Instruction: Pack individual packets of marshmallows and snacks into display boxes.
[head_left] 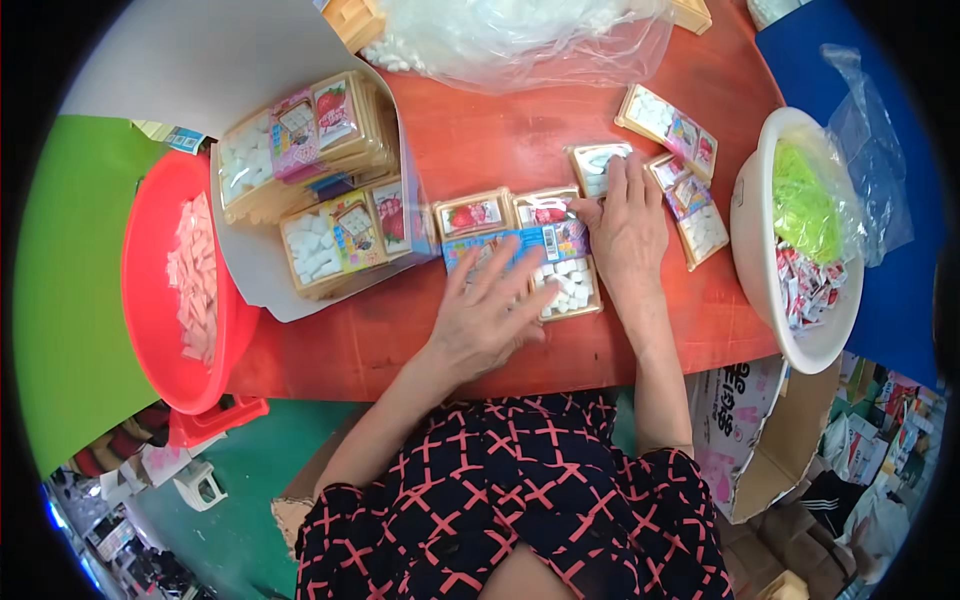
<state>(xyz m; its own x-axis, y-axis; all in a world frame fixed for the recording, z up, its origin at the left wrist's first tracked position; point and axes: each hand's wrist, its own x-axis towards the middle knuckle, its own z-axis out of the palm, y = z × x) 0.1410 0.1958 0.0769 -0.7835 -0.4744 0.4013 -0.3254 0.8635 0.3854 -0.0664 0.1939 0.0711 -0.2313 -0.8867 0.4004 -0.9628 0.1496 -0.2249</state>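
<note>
My left hand (pixel 482 315) is spread, palm down, over a flat candy tray with a blue label band (pixel 462 247). Its fingers cover much of that tray; whether they press on it I cannot tell. Beside it lies a similar candy tray (pixel 568 285) with white pieces and a strawberry picture. My right hand (pixel 630 235) reaches past this tray's right side, thumb out toward its upper corner. The fingers of that hand are stretched over the edge of another small tray (pixel 597 165) of white pieces. Two more candy trays (pixel 668 125) (pixel 692 212) lie to its right.
At left an upright white carton (pixel 300 300) holds stacked candy trays. Left of it is a red basin (pixel 150 300) of pink packets. A white basin (pixel 757 220) with a green bag and small sachets stands at right. A clear bag (pixel 520 45) of white pieces lies at the back.
</note>
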